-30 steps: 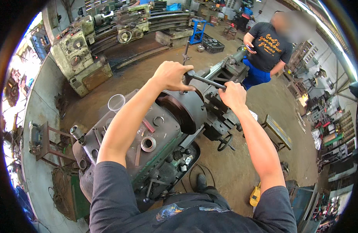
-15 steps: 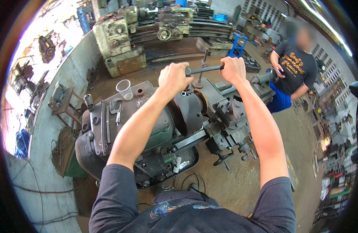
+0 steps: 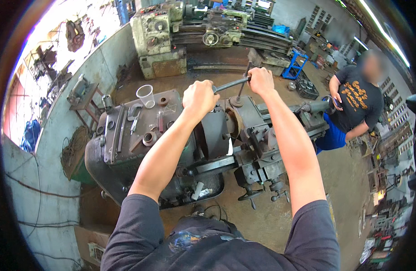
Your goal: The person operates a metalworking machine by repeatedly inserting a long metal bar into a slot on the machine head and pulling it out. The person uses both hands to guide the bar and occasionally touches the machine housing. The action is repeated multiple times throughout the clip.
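Both hands grip a dark metal bar [image 3: 233,84], held above the chuck [image 3: 212,134] of a green-grey lathe [image 3: 97,153]. My left hand [image 3: 199,97] is closed round the bar's left end, and my right hand [image 3: 262,81] round its right end, a little higher, so the bar slants up to the right. Whatever the left end joins below is hidden by my left hand. Behind the bar a thin upright rod [image 3: 242,83] stands on a round base. To the right of the chuck sits the carriage with its tool post [image 3: 267,139].
On the headstock top are a clear plastic cup [image 3: 146,96], a metal ring [image 3: 149,138], flat bars [image 3: 117,131] and small tools. Another lathe [image 3: 160,34] stands at the back. A person in a dark shirt [image 3: 356,97] stands at right, near the tailstock [image 3: 314,107].
The view has shifted, with the background lathe now further right. The bar slants a little more steeply, and my left hand covers its left end, which showed before. Both hands keep their grip.
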A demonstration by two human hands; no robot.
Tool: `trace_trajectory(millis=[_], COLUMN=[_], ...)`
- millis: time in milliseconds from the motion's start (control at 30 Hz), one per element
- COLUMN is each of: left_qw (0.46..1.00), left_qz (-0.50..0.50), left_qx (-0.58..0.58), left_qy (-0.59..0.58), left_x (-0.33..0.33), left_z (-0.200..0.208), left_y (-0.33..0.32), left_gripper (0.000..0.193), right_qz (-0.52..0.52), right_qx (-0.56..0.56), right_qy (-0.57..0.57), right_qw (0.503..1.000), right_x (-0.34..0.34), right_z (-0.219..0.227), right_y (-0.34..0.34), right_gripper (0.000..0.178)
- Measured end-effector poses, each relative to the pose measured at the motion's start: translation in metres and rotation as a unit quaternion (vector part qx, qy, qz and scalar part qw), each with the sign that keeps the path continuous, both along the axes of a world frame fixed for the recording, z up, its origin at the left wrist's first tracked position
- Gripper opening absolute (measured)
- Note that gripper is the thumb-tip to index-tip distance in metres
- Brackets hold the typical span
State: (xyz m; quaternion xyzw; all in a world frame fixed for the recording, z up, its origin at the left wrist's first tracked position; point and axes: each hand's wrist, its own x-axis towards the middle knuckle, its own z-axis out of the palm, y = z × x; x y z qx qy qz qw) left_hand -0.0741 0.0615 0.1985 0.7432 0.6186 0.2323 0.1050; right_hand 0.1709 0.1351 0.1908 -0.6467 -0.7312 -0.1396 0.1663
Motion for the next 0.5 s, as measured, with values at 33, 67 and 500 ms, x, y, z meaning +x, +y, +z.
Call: trace_trajectory(millis=[33,67,500], left_qw=[1.000,1.000,0.956], left_qz=[0.015,0.022,0.188], left_qx=[-0.023,-0.021,0.224], left_qy=[0.000,0.004,-0.012], left_x=[0.001,0.001,-0.002], left_z=[-0.001,-0.002,-0.020], left_y=[0.000,0.001,0.029], left_gripper=[0.050,0.050,0.063], right_qz=[0.010,0.019,0.043], right_qx=[-0.015,-0.009,-0.147], right_qy=[-0.013,-0.019,-0.079], right_qw=[1.000,1.000,0.985], right_x=[0.001,0.001,0.001], right_z=[0.001,0.001,0.010], right_y=[0.007,0.013,0.028], right_gripper=[0.010,0.010,0.053])
